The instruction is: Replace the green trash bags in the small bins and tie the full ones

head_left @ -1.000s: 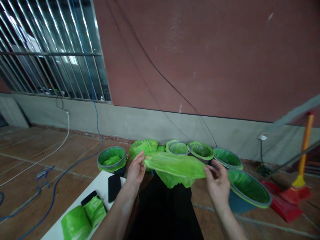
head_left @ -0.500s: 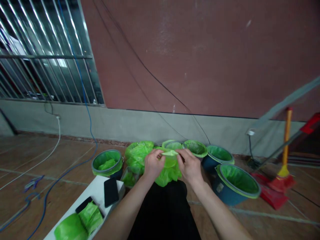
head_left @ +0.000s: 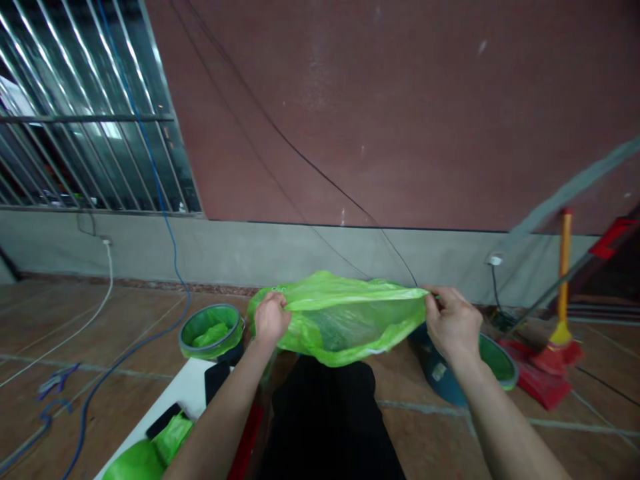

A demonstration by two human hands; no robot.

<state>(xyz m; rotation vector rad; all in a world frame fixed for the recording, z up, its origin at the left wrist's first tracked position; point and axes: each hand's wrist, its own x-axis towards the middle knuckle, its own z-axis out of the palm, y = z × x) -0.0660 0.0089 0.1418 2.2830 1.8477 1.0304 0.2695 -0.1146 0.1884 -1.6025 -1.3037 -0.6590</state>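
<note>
Thin translucent green plastic bag [head_left: 345, 320] stretched wide, long axis left-right; left hand [head_left: 271, 317] and right hand [head_left: 453, 321] pinching opposite rim ends, lined blue bucket [head_left: 440, 373] below right.

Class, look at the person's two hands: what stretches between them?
In the head view, a green plastic bag spans between left hand and right hand, pulled open.

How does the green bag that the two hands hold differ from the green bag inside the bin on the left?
The held green bag hangs in the air, stretched wide between the left hand and the right hand; the liner bag sits inside the left bin on the floor. The held bag spreads wide; the liner bag is folded over the bin's rim. Both are thin, bright green plastic.
</note>
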